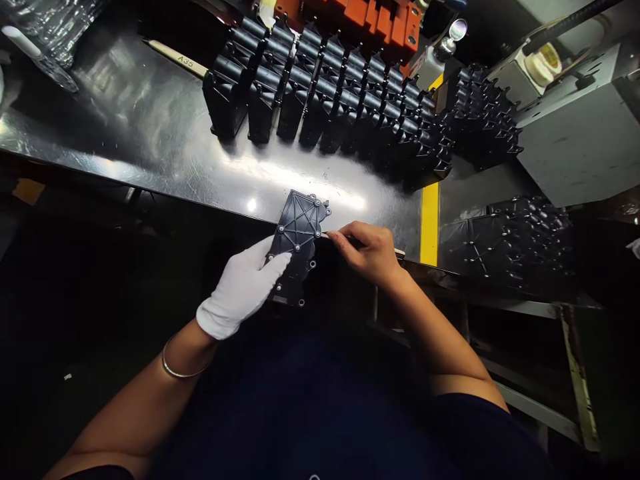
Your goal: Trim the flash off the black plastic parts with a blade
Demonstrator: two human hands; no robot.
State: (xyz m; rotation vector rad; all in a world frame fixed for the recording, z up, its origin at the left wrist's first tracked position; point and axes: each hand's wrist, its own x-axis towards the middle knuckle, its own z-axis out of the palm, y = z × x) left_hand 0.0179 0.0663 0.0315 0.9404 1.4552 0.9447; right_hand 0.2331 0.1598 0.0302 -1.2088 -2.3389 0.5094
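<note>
A flat black plastic part (pixel 300 223) with crossed ribs and small round bosses is held at the front edge of the metal table (pixel 165 150). Wrapped round its left side is my left hand (pixel 245 283), in a white glove, with the thumb on its face. My bare right hand (pixel 373 250) pinches a thin tool (pixel 326 235), whose tip meets the part's right edge near a boss. Most of the tool is hidden by the fingers, so its kind is unclear.
Rows of black parts (pixel 325 93) stand upright across the table's back. More black parts (pixel 510 247) lie at the right, beyond a yellow stripe (pixel 430 227). A grey machine box (pixel 580 133) is at the far right. Clear plastic bags (pixel 50 33) sit at upper left, near a marked stick (pixel 185 61).
</note>
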